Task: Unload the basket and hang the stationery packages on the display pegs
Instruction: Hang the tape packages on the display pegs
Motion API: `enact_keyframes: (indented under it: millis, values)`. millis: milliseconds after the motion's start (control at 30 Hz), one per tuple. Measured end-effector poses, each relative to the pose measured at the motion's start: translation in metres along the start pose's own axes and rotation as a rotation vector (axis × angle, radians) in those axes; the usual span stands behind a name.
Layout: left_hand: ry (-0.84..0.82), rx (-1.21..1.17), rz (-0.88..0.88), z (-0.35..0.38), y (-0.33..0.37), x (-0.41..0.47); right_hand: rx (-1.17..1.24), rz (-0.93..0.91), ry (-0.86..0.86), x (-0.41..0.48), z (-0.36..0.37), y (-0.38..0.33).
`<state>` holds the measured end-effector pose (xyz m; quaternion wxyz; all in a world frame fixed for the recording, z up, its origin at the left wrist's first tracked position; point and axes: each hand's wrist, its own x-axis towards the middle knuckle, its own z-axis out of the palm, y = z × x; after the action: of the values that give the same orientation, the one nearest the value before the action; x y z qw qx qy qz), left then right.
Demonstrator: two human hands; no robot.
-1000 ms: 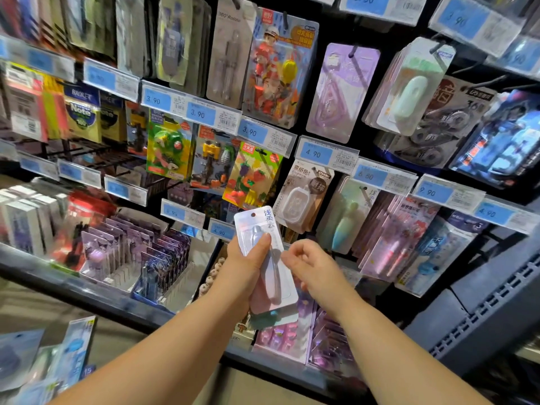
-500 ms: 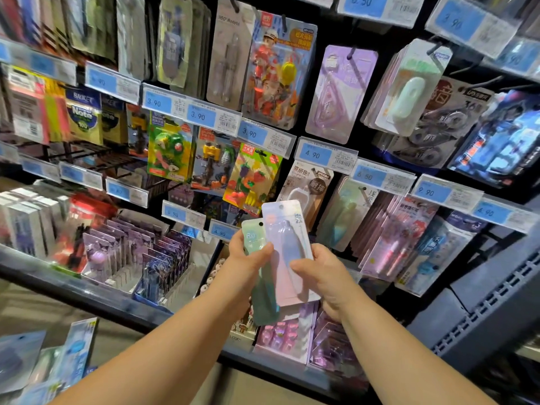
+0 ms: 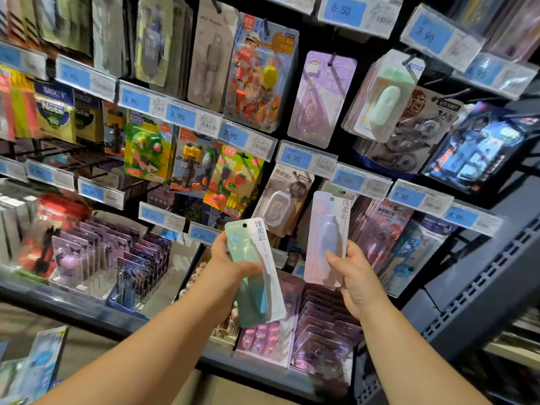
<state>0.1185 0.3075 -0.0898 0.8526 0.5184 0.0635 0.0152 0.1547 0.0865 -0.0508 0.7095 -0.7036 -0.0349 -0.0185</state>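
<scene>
Pegboard (image 3: 314, 36); left hand (image 3: 230, 260), right hand (image 3: 355, 271), seemingly one package (image 3: 249, 290) each.

Green package (image 3: 251, 276), pale pink package (image 3: 327, 238), blue price tags (image 3: 296, 157)

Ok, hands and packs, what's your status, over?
Left hand grips green package, held low. Right hand holds pink package up at the peg row; cannot tell if hooked. Hanging packs close behind it.

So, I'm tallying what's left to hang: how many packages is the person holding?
2. A green package in the left hand; a pale pink package in the right hand, held higher. Another could hide behind the green one.
</scene>
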Motion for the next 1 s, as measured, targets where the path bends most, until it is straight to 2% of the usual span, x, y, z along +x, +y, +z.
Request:
enact_keyframes:
  millis: [333,1000]
  values:
    - [-0.034,-0.04,-0.001,0.0,-0.001,-0.002,0.031,-0.062,0.157,0.014,0.001,0.004]
    - [-0.027,-0.038,-0.007,-0.008,-0.001,-0.001,0.084,-0.115,0.161,0.015,0.02,0.018]
